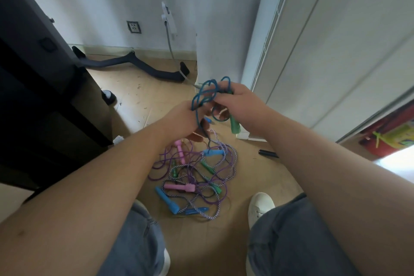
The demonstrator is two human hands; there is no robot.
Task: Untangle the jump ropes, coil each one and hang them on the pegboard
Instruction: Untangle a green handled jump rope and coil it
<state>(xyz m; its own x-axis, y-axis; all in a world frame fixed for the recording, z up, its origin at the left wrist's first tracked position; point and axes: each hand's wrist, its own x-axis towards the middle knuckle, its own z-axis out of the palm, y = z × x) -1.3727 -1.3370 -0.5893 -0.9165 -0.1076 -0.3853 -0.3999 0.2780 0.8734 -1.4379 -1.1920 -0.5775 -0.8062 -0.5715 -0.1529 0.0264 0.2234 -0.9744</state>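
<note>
— So, where is the blue rope [202,94]?
— Up in both hands. The left hand [180,117] pinches one loop; the right hand [240,101] grips the coils and a green handle [235,125].
— And the other ropes [179,186]?
— Tangled on the floor [212,248].

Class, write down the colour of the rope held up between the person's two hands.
The rope is blue; the head view shows it best.

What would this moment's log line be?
left hand: grips blue rope | right hand: same rope | green handle: under right hand | pile: floor
</note>
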